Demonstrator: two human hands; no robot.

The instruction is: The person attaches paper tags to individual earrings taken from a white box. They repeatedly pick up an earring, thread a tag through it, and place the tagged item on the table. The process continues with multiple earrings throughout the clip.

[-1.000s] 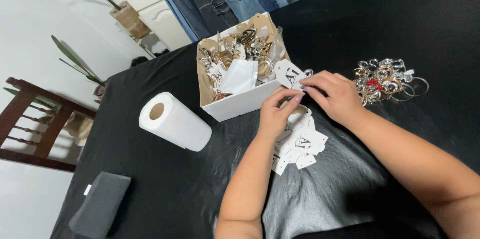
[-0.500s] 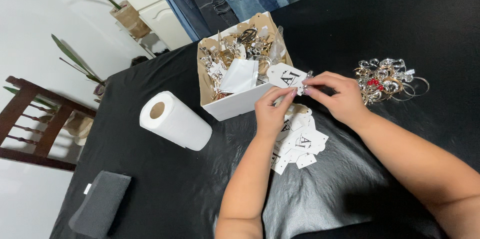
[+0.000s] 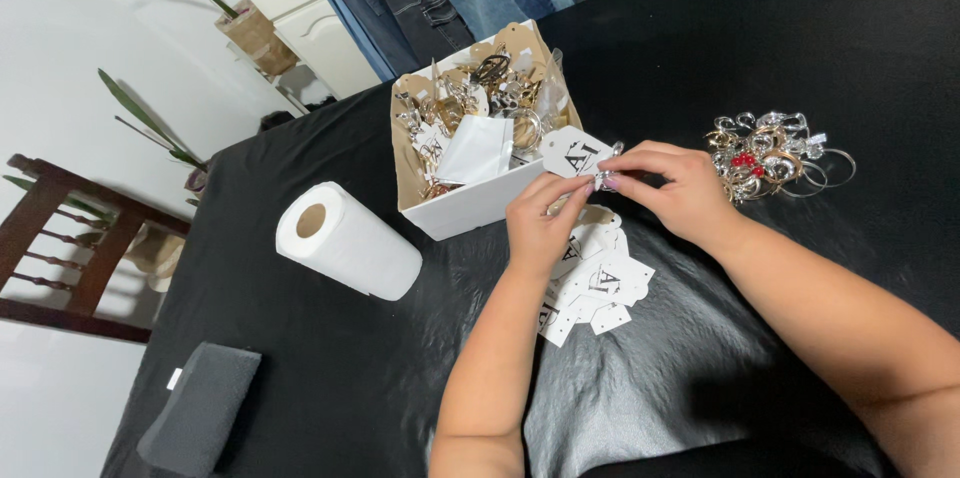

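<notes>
Both of my hands meet over a black table (image 3: 760,28). My left hand (image 3: 541,221) and my right hand (image 3: 677,189) pinch a small shiny earring (image 3: 606,179) fixed to a white display card (image 3: 572,152) with a dark logo. The card sticks up to the left, just in front of a white box. Under my hands lies a loose pile of similar white cards (image 3: 598,281).
The white box (image 3: 470,208) holds several pieces of jewellery and cards. A heap of silver and gold jewellery with red beads (image 3: 765,153) lies to the right. A paper towel roll (image 3: 347,241) and a grey pad (image 3: 200,418) sit left. A wooden chair (image 3: 60,248) stands off the table.
My hands have lifted the card slightly and turned it, so it now points up and left toward the box. Nothing else has moved.
</notes>
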